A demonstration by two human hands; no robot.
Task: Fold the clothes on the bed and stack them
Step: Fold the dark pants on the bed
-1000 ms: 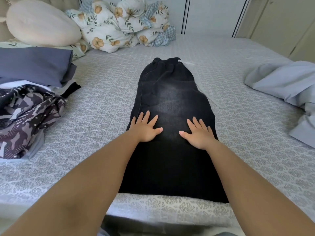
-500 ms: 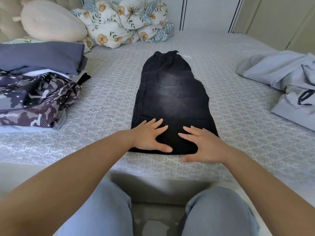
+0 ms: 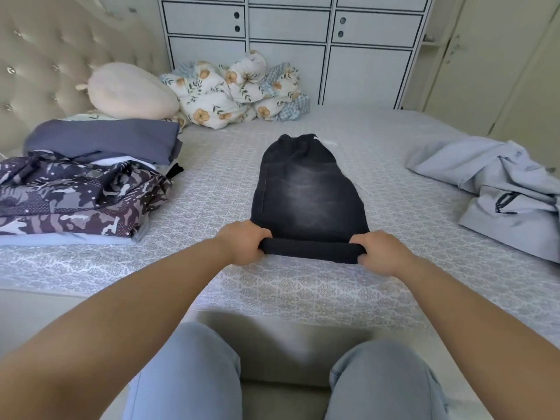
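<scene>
Black jeans (image 3: 306,189) are laid out long in the middle of the bed (image 3: 303,286), and both hands are curled round the near end of them: left hand (image 3: 242,242) gripping the left corner, right hand (image 3: 378,253) the right, with that edge bunched into a thick roll between them. Over on the left there's a stack of folded clothes (image 3: 81,183) with a camo piece nearest, and a crumpled light blue hoodie (image 3: 497,189) sits well off to the right.

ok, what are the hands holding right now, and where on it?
Both grip the black faded denim garment by its near edge: left hand at the left corner, right hand at the right.
</scene>
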